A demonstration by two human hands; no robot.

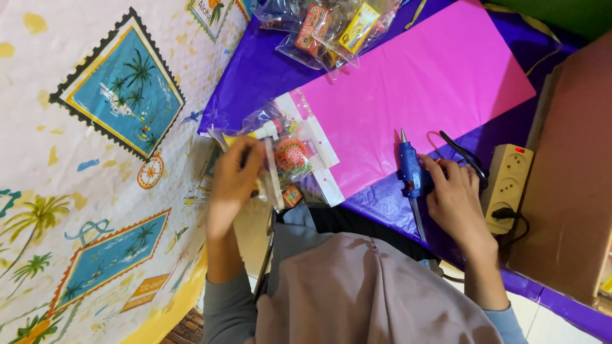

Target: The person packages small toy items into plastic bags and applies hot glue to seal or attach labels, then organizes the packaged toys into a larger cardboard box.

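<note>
The left hand [234, 180] gripped a clear crinkly bag [285, 160] of small toys, fingers curled round its near left edge; the hand was blurred, so I could not tell exactly how the fingertips sat. Inside the bag showed a round orange toy and several small bright pieces, with a white card strip along its right side. The bag lay at the near left corner of one smooth pink sheet [414, 89], which was spread over glossy purple wrap [255, 70].

The right hand [454, 197] rested on a blue glue gun [411, 173], fingers pressed together over its grip, the metal nozzle pointing far. Just right of it sat one beige power strip [507, 185] with a black plug in it. More clear toy bags [325, 28] were heaped at the far edge.
</note>
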